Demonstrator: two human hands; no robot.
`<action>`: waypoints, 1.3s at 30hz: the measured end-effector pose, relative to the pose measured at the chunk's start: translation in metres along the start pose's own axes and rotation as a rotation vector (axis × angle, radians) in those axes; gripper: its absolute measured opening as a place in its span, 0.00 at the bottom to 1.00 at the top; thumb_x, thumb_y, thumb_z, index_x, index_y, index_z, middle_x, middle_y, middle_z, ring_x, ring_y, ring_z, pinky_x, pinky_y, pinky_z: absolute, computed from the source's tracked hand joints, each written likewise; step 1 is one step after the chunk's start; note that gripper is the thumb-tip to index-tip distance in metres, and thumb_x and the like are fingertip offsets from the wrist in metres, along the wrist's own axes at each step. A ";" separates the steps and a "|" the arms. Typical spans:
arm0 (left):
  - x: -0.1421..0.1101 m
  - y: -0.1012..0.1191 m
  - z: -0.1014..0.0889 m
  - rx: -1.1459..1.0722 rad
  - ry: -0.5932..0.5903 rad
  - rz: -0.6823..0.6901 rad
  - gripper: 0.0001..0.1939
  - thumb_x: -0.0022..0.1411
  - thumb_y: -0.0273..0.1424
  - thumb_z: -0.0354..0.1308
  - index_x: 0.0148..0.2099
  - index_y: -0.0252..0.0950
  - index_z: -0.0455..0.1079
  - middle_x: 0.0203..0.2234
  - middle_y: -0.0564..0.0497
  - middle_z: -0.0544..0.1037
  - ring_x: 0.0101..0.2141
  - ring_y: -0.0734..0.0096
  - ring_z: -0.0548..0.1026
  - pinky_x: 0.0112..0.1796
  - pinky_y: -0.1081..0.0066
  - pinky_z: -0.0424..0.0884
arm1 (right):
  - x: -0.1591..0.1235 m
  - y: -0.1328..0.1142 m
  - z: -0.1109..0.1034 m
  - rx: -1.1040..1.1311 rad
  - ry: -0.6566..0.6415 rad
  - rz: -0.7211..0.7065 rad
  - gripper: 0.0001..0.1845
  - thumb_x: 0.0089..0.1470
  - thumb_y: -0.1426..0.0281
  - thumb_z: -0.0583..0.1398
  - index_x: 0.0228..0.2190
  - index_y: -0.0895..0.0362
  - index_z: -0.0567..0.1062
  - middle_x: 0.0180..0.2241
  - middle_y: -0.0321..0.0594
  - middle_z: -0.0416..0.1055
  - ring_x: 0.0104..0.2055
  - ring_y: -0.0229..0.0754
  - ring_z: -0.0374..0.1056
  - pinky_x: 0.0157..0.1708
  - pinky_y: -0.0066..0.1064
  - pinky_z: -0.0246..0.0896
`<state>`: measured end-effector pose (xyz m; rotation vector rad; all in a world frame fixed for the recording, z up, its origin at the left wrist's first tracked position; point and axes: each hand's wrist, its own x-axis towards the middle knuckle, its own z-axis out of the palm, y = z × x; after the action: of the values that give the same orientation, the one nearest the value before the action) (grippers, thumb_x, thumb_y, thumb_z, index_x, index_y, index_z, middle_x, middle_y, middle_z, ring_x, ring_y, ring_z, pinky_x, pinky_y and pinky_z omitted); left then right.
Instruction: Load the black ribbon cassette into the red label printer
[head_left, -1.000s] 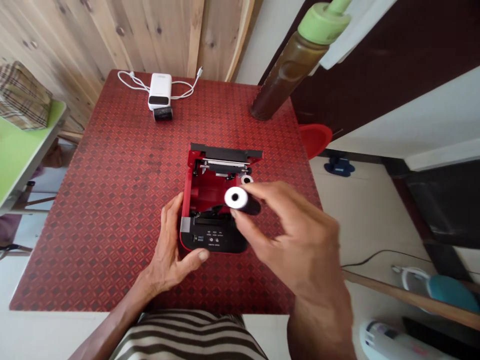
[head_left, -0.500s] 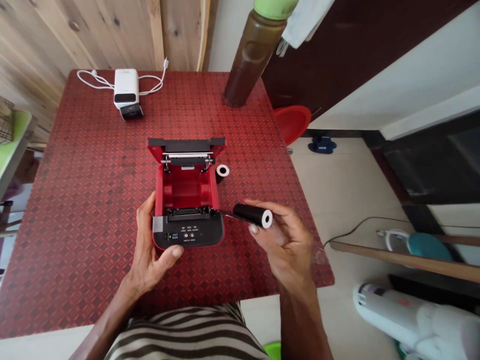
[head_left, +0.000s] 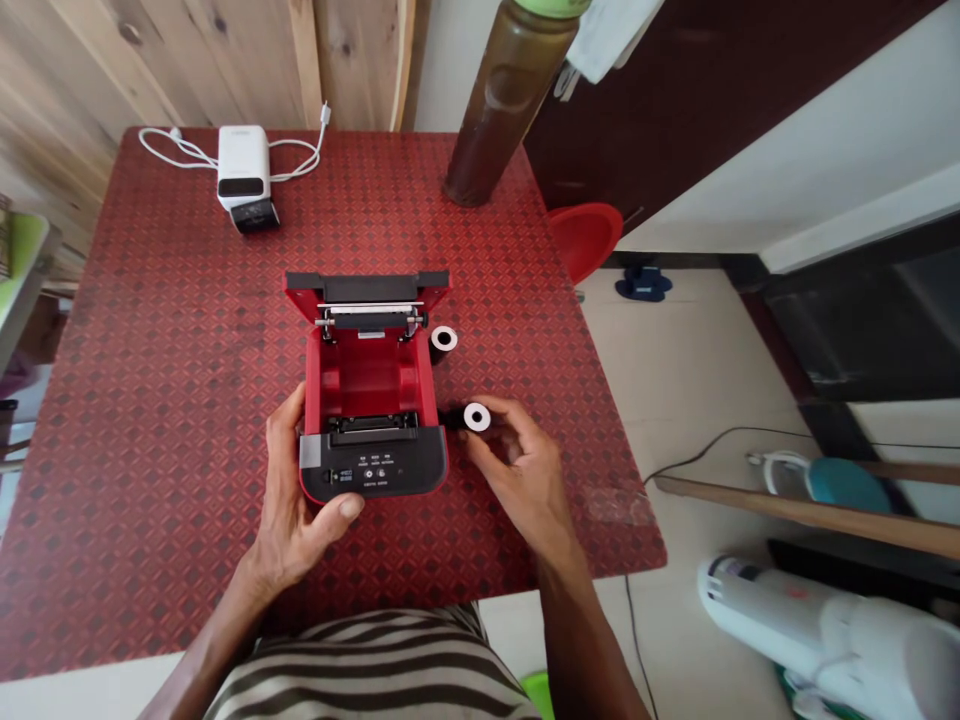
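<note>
A small red and black printer (head_left: 367,400) stands on the red patterned table (head_left: 187,400) with its lid flipped open and its red bay empty. My left hand (head_left: 296,490) grips its front left corner, thumb on the black front panel. My right hand (head_left: 517,470) is closed on a black roll with a white end (head_left: 472,417), standing it upright on the table just right of the printer. A second black roll with a white end (head_left: 443,340) stands by the printer's right rear corner.
A white power bank with a white cable (head_left: 241,165) and a small black device (head_left: 255,215) lie at the far left. A tall brown bottle (head_left: 499,100) stands at the far edge. The table's right edge (head_left: 600,380) is close; a red stool (head_left: 585,240) sits beyond it.
My right hand carried the roll from over the open bay out to the right, then turned it upright and lowered it onto the table beside the printer. The left hand stayed put.
</note>
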<state>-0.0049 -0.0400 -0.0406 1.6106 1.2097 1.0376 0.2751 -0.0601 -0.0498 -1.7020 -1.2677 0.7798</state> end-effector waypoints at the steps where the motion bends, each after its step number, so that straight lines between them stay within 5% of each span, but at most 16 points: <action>1: 0.000 0.000 0.000 0.004 -0.003 0.005 0.51 0.73 0.57 0.68 0.87 0.51 0.52 0.78 0.40 0.61 0.76 0.32 0.61 0.75 0.36 0.59 | -0.001 0.000 0.003 -0.001 0.002 0.007 0.13 0.64 0.65 0.68 0.50 0.50 0.85 0.46 0.41 0.89 0.44 0.48 0.86 0.48 0.43 0.81; 9: 0.000 -0.007 -0.002 0.046 -0.009 0.051 0.52 0.74 0.59 0.67 0.88 0.53 0.50 0.78 0.41 0.63 0.74 0.33 0.64 0.73 0.33 0.62 | -0.003 -0.008 0.015 -0.077 0.001 -0.087 0.09 0.64 0.65 0.68 0.47 0.50 0.83 0.45 0.42 0.88 0.44 0.50 0.84 0.46 0.42 0.80; 13: 0.000 -0.009 -0.004 0.074 -0.017 0.064 0.52 0.73 0.60 0.66 0.88 0.54 0.50 0.77 0.40 0.64 0.73 0.33 0.66 0.72 0.32 0.64 | -0.006 -0.003 0.012 -0.077 -0.031 -0.063 0.17 0.63 0.66 0.70 0.53 0.50 0.83 0.49 0.44 0.87 0.48 0.52 0.84 0.51 0.46 0.81; 18: 0.000 -0.008 -0.005 0.076 -0.023 0.066 0.51 0.74 0.61 0.66 0.88 0.56 0.49 0.77 0.41 0.63 0.73 0.34 0.66 0.72 0.31 0.64 | -0.001 -0.006 -0.024 0.017 -0.204 0.060 0.32 0.58 0.61 0.77 0.63 0.48 0.82 0.53 0.45 0.87 0.43 0.50 0.83 0.50 0.49 0.83; 22: -0.001 -0.010 -0.004 0.084 -0.021 0.059 0.52 0.74 0.61 0.65 0.88 0.55 0.49 0.77 0.40 0.63 0.73 0.33 0.66 0.72 0.30 0.64 | 0.030 -0.015 -0.052 0.103 -0.215 0.060 0.21 0.65 0.55 0.74 0.56 0.47 0.86 0.54 0.45 0.88 0.51 0.51 0.85 0.55 0.48 0.83; 25: -0.002 -0.012 -0.004 0.088 -0.018 0.051 0.52 0.74 0.61 0.65 0.88 0.55 0.48 0.76 0.40 0.63 0.73 0.33 0.66 0.72 0.29 0.64 | 0.067 -0.013 -0.041 0.013 -0.107 -0.038 0.17 0.65 0.59 0.72 0.53 0.49 0.85 0.53 0.45 0.88 0.53 0.52 0.84 0.59 0.53 0.81; 29: -0.003 -0.012 -0.004 0.095 -0.020 0.040 0.52 0.74 0.62 0.64 0.88 0.56 0.47 0.74 0.40 0.64 0.71 0.32 0.67 0.71 0.28 0.65 | 0.107 -0.002 0.002 -0.051 -0.153 -0.150 0.31 0.55 0.62 0.75 0.59 0.49 0.81 0.61 0.48 0.84 0.60 0.57 0.81 0.58 0.55 0.79; 33: -0.001 -0.009 -0.004 0.108 -0.024 0.044 0.51 0.75 0.62 0.63 0.88 0.58 0.46 0.73 0.40 0.64 0.70 0.33 0.67 0.70 0.28 0.65 | 0.118 0.002 0.028 -0.054 -0.154 -0.188 0.17 0.55 0.60 0.74 0.46 0.50 0.82 0.50 0.44 0.86 0.54 0.57 0.79 0.60 0.56 0.74; 39: -0.001 -0.006 -0.002 0.107 -0.034 0.060 0.50 0.76 0.61 0.62 0.88 0.57 0.45 0.74 0.40 0.64 0.70 0.35 0.66 0.70 0.31 0.65 | 0.108 -0.003 0.001 0.007 -0.038 -0.137 0.15 0.60 0.57 0.70 0.45 0.49 0.79 0.43 0.39 0.83 0.46 0.51 0.79 0.52 0.48 0.74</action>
<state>-0.0090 -0.0398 -0.0461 1.7498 1.2186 0.9938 0.3046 0.0435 -0.0472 -1.5829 -1.3901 0.7382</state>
